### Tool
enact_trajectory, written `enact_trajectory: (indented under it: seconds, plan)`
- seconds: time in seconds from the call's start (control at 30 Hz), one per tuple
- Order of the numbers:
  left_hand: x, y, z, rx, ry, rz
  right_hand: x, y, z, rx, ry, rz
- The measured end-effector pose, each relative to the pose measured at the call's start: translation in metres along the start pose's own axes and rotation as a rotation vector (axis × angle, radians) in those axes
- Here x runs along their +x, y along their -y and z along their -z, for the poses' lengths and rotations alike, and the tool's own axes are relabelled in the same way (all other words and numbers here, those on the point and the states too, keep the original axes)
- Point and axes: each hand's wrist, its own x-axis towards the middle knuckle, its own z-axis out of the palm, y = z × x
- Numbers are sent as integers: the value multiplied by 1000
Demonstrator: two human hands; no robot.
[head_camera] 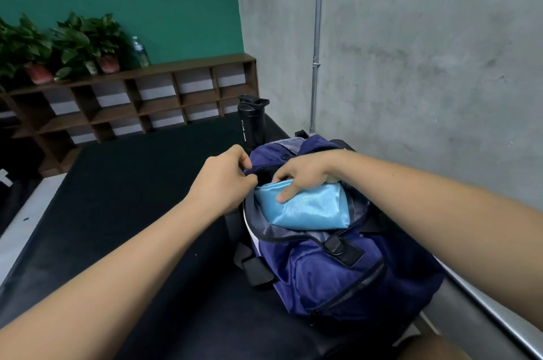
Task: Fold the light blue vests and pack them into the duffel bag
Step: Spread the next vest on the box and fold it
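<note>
One folded light blue vest [311,209] (shiny mesh), long axis running down-right from clamping right grip [308,173]; left grip [223,180] pinches duffel bag [338,277] rim.

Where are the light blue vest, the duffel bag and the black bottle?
light blue vest [311,208]: head view, folded top face.
duffel bag [338,280]: head view, navy front pocket.
black bottle [252,127]: head view, its lettered body.
</note>
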Motion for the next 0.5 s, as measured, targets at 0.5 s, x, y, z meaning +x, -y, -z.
enact_trajectory:
  seconds: [0.5]
  plan:
    - [6,-63,-49,378,472,-390,-46,-51,-1,-336,-608,237]
